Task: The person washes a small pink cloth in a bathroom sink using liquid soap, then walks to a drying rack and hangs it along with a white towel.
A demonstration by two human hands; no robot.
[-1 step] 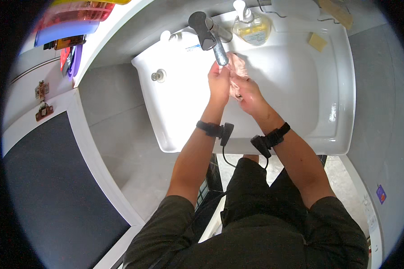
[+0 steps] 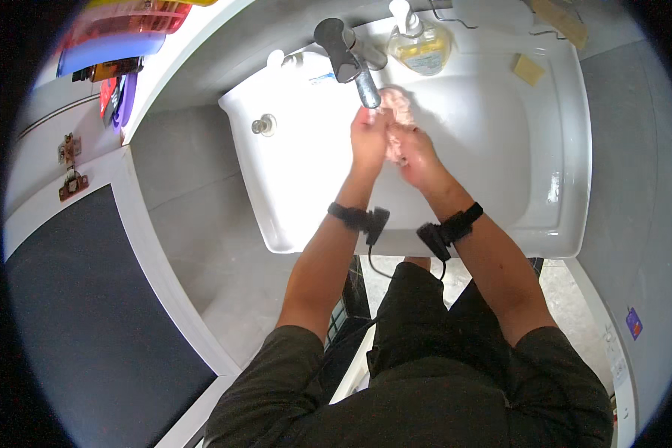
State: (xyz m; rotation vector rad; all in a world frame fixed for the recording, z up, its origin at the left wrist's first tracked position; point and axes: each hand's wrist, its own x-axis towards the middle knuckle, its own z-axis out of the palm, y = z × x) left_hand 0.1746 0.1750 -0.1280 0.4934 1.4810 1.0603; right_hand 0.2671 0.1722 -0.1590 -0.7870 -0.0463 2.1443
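Note:
A crumpled pale pink cloth point(image 2: 397, 104) is bunched between my two hands, just under the spout of the metal faucet point(image 2: 360, 71). My left hand point(image 2: 369, 138) closes on its left side, fingers up by the spout tip. From the right, my right hand point(image 2: 418, 153) grips the lower part of the cloth, its fingers bent over it. Both hands are close together and slightly blurred, above the basin of the white sink point(image 2: 474, 179). Whether water is running cannot be made out clearly.
Behind the faucet's right side stands a pump bottle of yellow liquid soap point(image 2: 420, 52). A yellow sponge point(image 2: 529, 69) lies at the sink's back right. A metal drain stopper point(image 2: 263, 126) sits at the left. An open cabinet door point(image 2: 101, 299) stands left, below shelved bottles.
Both hands have shifted slightly to the right with the cloth. The cloth looks more tightly bunched between them.

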